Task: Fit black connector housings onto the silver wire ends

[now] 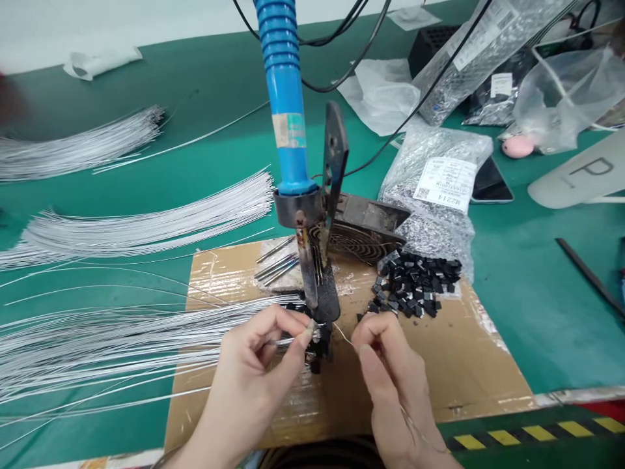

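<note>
My left hand (258,374) is closed in a pinch below the iron's tip, on what looks like the end of a thin white wire; a small silvery piece (316,333) shows at its fingertips. Between finger and thumb, my right hand (395,384) grips a strand of solder wire (342,333) that points left toward that piece. A blue-handled soldering iron (287,85) is held tip-down in a metal stand (334,156). Its brownish tip (307,273) ends just above my left fingertips. Small black parts (321,352) lie beneath, partly hidden by my left hand.
Bundles of thin white wires (146,221) spread over the green mat (209,78) at left. Cardboard (478,371) lies under my hands, with a heap of small black connectors (415,280) on it. Behind stand a dark fan (366,225) and a labelled bubble-wrap bag (439,176).
</note>
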### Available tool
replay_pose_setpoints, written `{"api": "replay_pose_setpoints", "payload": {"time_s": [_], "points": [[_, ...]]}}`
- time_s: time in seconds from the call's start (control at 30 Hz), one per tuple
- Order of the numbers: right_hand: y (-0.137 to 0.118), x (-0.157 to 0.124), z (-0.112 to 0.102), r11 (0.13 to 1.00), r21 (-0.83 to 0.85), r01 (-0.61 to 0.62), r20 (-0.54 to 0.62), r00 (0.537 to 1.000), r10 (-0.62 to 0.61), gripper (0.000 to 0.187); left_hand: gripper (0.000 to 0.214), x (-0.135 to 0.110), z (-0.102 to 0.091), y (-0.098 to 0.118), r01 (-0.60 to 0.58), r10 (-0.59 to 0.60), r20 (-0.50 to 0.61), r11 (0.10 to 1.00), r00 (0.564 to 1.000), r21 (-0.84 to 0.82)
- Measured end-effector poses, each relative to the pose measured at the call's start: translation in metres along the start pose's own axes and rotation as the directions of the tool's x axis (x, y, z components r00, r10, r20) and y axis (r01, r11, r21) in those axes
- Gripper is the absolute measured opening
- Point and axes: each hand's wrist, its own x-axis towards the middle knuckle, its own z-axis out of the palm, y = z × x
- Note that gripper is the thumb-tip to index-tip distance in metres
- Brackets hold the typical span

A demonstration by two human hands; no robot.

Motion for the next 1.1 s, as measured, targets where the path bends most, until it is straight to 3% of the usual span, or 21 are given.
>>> {"api": "replay_pose_setpoints", "payload": {"time_s": [0.07,0.2,0.57,1.1], "points": [[0.001,0.003,-0.002,0.999,-0.020,0.044,0.020,0.999,-0.043,0.028,0.014,0.003,0.000,0.002,0.002,-0.002,0.003,1.000,1.000,0.022],[0.000,0.009,-0.002,0.995,0.078,0.066,0.056,0.996,-0.071,0.023,0.013,0.008,-0.001,0.004,-0.025,0.025,-0.013,0.999,1.000,0.041],[-0.004,0.011,0.006,0.974,0.209,-0.090,0.047,0.996,0.082,0.019,0.013,0.017,0.000,0.006,-0.067,0.067,-0.038,0.998,0.997,0.015],[-0.009,0.014,0.006,0.978,0.197,-0.069,0.016,0.998,0.067,0.019,0.014,0.018,0.000,0.011,-0.086,0.086,-0.057,0.996,0.995,0.007]]}}
